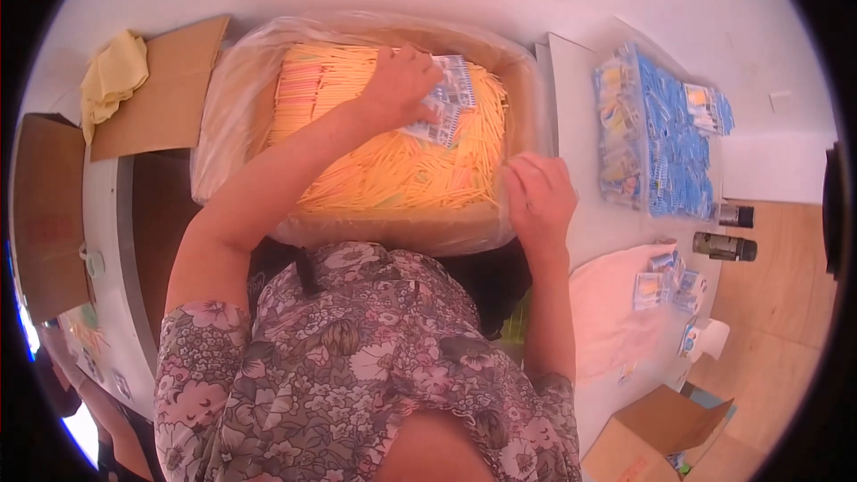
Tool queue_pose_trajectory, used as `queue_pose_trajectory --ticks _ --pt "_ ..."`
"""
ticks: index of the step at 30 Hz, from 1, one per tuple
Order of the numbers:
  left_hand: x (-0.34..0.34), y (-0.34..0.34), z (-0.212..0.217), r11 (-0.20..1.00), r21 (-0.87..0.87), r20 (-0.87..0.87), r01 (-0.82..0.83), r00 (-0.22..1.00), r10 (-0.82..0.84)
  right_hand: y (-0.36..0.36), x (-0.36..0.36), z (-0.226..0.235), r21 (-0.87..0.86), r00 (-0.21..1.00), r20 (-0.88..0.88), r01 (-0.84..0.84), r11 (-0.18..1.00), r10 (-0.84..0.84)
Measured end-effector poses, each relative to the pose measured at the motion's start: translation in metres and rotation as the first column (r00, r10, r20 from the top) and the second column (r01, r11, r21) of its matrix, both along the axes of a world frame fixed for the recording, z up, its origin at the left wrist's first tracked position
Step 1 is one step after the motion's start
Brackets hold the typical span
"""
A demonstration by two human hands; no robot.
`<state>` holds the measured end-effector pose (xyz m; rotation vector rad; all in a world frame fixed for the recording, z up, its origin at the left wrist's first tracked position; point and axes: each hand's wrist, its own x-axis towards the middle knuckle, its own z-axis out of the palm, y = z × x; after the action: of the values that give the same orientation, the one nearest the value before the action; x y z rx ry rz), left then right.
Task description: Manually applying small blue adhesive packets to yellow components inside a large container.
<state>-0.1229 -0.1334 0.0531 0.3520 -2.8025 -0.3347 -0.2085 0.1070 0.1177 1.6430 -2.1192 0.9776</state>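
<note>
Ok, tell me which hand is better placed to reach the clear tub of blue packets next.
Probably the right hand: it is at the lined box's right edge, on the clear tub's side. The left hand is farther off, over the yellow sticks, at some small packets.

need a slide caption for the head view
Left hand at printed packets atop thin yellow sticks, right hand at the edge of a plastic-lined carton.

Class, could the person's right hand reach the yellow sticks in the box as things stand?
Probably yes: the right hand is beside the yellow sticks, which lie uncovered there; only the plastic liner may stand between.
</note>
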Motion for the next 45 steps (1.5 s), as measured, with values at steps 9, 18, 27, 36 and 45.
queue_pose_trajectory --ticks 9,18,27,36,45 --pt "0.013 0.0 0.008 0.993 -0.042 -0.258 0.114 0.959 -0.121 -0.04 0.002 -0.012 0.009 1.0 0.004 0.02 1.0 -0.02" --pt "0.061 -0.015 0.055 0.6 0.769 -0.31 0.223 0.95 0.044 -0.114 0.013 0.017 0.244 0.774 0.633 -0.163 0.956 -0.03" --pt "0.166 -0.067 0.055 0.742 0.665 -0.27 -0.087 0.898 0.348 -0.164 0.06 -0.009 0.262 0.769 0.524 -0.555 0.789 0.367" --pt "0.22 -0.058 0.06 0.635 0.754 -0.166 -0.17 0.886 0.434 -0.17 0.093 -0.032 0.743 0.745 0.04 -0.468 0.479 0.666" --pt "0.224 -0.045 0.057 0.618 0.777 -0.143 -0.119 0.923 0.357 -0.164 0.101 -0.031 0.776 0.417 -0.446 -0.26 0.575 0.792"
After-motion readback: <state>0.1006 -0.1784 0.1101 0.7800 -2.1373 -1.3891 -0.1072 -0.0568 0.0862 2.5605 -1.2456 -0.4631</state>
